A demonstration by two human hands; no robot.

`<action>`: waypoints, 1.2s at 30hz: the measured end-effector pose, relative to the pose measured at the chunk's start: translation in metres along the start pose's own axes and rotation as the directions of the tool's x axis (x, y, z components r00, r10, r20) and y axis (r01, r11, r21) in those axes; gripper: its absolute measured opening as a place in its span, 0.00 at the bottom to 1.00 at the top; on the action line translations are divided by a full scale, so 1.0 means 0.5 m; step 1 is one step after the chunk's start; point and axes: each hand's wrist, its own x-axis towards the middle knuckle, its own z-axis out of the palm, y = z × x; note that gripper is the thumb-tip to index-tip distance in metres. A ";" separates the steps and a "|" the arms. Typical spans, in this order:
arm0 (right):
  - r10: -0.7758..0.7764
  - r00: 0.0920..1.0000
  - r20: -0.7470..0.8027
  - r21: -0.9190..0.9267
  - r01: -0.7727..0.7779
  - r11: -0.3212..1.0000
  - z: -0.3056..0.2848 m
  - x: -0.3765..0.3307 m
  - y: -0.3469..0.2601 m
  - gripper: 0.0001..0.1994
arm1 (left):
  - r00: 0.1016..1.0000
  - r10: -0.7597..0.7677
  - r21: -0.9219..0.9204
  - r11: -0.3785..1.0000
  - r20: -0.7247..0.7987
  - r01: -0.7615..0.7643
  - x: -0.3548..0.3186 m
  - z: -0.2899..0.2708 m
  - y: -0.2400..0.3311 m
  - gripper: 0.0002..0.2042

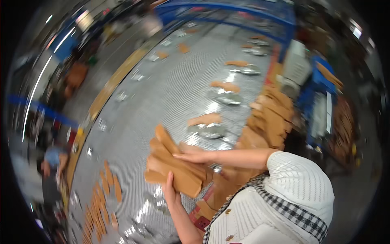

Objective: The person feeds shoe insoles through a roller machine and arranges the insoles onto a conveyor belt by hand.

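Both bare hands are at a fanned stack of tan insole-shaped pieces (pixel 177 178), held up over the near middle of a wide grey mesh conveyor belt (pixel 162 91). The left hand (pixel 170 189) has hold of the stack's near side: its thumb lies over the top pieces, while its other fingers are hidden underneath. The right hand (pixel 195 157) reaches in from the right, its fingers nearly straight and laid across the far right part of the stack; whether they pinch a single piece cannot be told.

On the near left of the belt lies a spread group of narrow tan strips (pixel 96 207), mostly pointing away, well apart from the stack. Along the right side runs a line of shiny silvery objects (pixel 209 130), blurred, several with a curved tan piece (pixel 205 119) just beside them. By the belt's right edge is a large heap of tan pieces (pixel 270 116). A pale machine housing (pixel 296 63) stands farther right, and a blue metal frame (pixel 227 9) spans the belt's far end.
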 end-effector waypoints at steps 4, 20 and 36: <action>-0.237 0.971 -0.045 0.367 0.236 0.900 -0.066 -0.231 0.007 0.43 | 0.948 -0.151 -0.159 0.967 0.281 0.201 -0.068 0.108 -0.134 0.30; -0.244 0.960 -0.134 -0.101 0.232 0.967 -0.082 -0.966 0.241 0.46 | 0.734 -0.415 0.646 0.762 0.538 -0.042 -0.496 0.391 -0.261 0.43; -0.130 0.478 -0.869 -0.075 0.132 0.988 -0.118 -1.613 0.471 0.37 | 0.247 -0.651 0.689 0.715 0.717 -0.114 -0.822 0.983 -0.653 0.31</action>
